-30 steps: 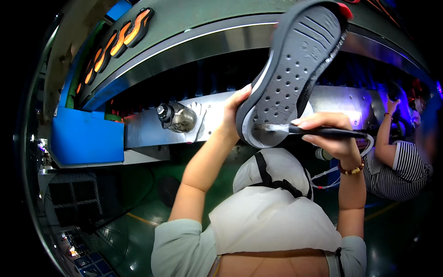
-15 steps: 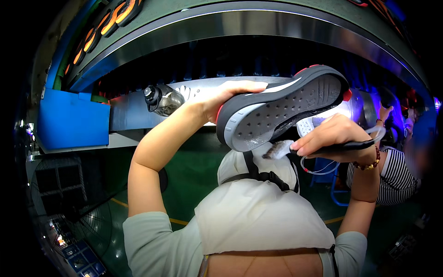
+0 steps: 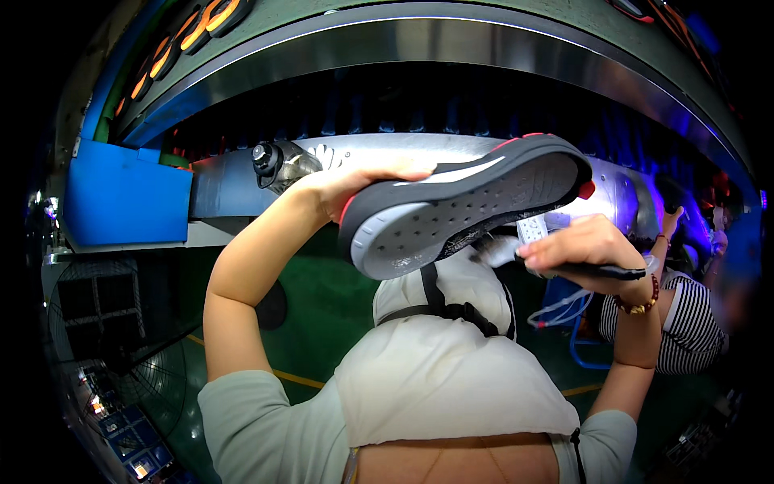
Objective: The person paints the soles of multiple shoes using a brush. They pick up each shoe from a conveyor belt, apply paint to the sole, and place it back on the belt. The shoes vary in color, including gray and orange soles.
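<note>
The left hand (image 3: 355,181) grasps the sole (image 3: 476,211) at its left end, with a finger laid along the far rim. The sole is held up between the two hands, in front of the metal ledge (image 3: 395,145), tilted so that its left end is nearer and its right end farther. Its grey face, dotted with round holes, is turned to the near side; the rim is black with a white stripe, and red shows at both ends.

The right hand (image 3: 588,248) is closed around the brush (image 3: 610,271), thumb and fingers pinched near the bristle end. The bristles point left and are blurred, just beside the sole's near edge; I cannot tell whether they touch it. A pale tube (image 3: 556,310) hangs in a loop below this hand, and a beaded bracelet (image 3: 642,301) circles the wrist.

To the left on the ledge lies the bottle (image 3: 284,165), its dark cap toward the left. The blue box (image 3: 125,198) stands farther left. Beyond, at the far left, orange and black soles (image 3: 193,32) lie in a row on the green belt (image 3: 286,14). At the right is a co-worker in striped clothing (image 3: 693,327), near the blue stool (image 3: 587,365).
</note>
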The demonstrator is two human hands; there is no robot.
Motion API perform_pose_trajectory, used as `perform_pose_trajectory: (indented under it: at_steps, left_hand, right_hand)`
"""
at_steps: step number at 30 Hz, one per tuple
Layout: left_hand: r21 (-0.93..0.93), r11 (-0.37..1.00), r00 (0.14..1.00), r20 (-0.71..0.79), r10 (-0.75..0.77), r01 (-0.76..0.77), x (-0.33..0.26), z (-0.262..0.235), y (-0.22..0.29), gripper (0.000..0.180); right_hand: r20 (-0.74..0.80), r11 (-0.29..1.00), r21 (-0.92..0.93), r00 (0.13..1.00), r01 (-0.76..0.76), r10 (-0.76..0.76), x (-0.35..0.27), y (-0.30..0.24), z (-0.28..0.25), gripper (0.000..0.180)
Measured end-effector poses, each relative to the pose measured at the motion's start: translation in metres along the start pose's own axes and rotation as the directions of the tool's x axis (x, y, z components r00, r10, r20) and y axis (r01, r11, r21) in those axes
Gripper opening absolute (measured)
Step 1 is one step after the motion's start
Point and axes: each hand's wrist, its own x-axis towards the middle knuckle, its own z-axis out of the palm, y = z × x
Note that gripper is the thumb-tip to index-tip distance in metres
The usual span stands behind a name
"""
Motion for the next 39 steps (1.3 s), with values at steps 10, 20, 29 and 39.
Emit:
perform_pose_trajectory:
  at_steps: [10,20,29,39]
  left_hand:
    - [-0.214,0.976,0.990,-0.139,0.018,-0.048,-0.010,-0.038,-0.019,0.045]
    - [-0.357,0.913,0.978,-0.012,0.206,-0.197,0.023,-0.044,-0.038,0.036]
    - [-0.651,0.750,0.923,0.207,0.324,-0.118,0.081,-0.009,-0.070,0.045]
    - [-0.742,0.671,0.965,0.184,0.189,0.010,0.101,0.005,-0.086,0.048]
  right_hand:
    - [-0.199,0.991,0.135,0.980,-0.002,0.029,-0.015,0.027,0.000,0.018]
    - [-0.307,0.844,0.531,0.910,-0.079,0.279,-0.013,0.036,0.002,0.023]
    - [-0.609,0.879,0.473,0.701,-0.055,0.371,0.013,0.063,0.044,0.013]
    - [-0.880,0.917,-0.009,0.438,-0.400,0.183,0.026,0.082,0.085,0.013]
